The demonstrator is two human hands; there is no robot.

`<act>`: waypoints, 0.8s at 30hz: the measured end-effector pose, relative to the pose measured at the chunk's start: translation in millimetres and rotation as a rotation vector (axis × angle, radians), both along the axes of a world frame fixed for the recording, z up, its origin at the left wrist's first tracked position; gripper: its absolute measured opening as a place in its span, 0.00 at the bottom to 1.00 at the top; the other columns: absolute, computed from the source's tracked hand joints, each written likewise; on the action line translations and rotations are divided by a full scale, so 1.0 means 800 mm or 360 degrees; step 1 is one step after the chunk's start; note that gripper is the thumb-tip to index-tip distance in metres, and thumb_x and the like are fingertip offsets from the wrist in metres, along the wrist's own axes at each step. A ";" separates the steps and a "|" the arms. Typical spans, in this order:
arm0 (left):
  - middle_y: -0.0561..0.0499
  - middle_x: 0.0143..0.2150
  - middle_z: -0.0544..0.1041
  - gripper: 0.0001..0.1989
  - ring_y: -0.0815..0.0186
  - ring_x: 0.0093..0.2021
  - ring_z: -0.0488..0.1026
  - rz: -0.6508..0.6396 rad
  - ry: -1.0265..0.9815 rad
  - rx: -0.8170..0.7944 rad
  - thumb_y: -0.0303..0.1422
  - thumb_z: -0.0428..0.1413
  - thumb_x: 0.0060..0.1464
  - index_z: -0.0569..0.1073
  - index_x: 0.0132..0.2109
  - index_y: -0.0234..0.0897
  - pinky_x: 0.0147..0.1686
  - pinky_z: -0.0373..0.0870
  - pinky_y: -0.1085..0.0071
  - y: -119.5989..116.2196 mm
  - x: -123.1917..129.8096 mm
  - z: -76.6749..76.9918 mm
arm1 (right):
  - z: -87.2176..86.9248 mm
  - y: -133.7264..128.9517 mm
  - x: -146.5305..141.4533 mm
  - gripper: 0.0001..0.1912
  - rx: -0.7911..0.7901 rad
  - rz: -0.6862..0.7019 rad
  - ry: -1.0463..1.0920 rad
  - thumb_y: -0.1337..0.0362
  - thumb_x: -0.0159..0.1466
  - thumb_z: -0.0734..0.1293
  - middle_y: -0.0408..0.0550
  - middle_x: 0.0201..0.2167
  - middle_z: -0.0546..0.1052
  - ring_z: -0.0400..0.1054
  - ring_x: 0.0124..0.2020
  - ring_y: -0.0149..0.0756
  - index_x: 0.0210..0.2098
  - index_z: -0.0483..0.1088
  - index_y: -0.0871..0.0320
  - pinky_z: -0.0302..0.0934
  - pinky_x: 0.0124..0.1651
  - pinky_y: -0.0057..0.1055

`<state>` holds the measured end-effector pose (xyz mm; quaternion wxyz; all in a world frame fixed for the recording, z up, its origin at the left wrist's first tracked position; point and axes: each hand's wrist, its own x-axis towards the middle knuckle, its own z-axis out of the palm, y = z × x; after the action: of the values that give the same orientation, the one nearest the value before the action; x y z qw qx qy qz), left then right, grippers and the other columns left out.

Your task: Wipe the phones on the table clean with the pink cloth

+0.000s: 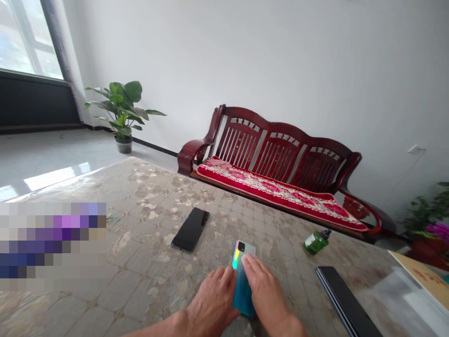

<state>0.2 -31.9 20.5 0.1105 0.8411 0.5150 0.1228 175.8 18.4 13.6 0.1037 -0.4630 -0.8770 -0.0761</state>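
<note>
A smartphone [242, 292] with a shiny blue-silver back lies face down on the patterned tablecloth, its camera corner at the far end. My left hand [214, 296] holds its left edge with curled fingers, the thumb low near the bottom end. Along the right edge, my right hand [267, 289] grips it too, fingers together and their tips resting on the back. Parts of both long sides are hidden by my hands. Farther left lies a second phone [191, 229], its dark screen facing up.
On the right stand a green pump bottle [316, 242], a long black case [345, 299] and a yellowish box [421, 281]. A pixelated patch covers the table's left. Beyond the tablecloth [140, 262] are a red wooden bench [277, 150] and a potted plant [123, 117].
</note>
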 end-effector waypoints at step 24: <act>0.32 0.59 0.68 0.18 0.49 0.56 0.64 -0.0260 0.0347 0.0148 0.28 0.52 0.59 0.72 0.55 0.28 0.48 0.64 0.57 -0.014 -0.002 0.001 | 0.025 -0.007 -0.018 0.31 -0.0145 0.0227 0.0160 0.81 0.59 0.56 0.52 0.60 0.69 0.62 0.61 0.39 0.60 0.65 0.59 0.61 0.61 0.37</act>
<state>-1.4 -43.5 21.3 0.0246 0.8928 0.4475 0.0451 161.7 12.4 33.2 0.1316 -0.4068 -0.9040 -0.0052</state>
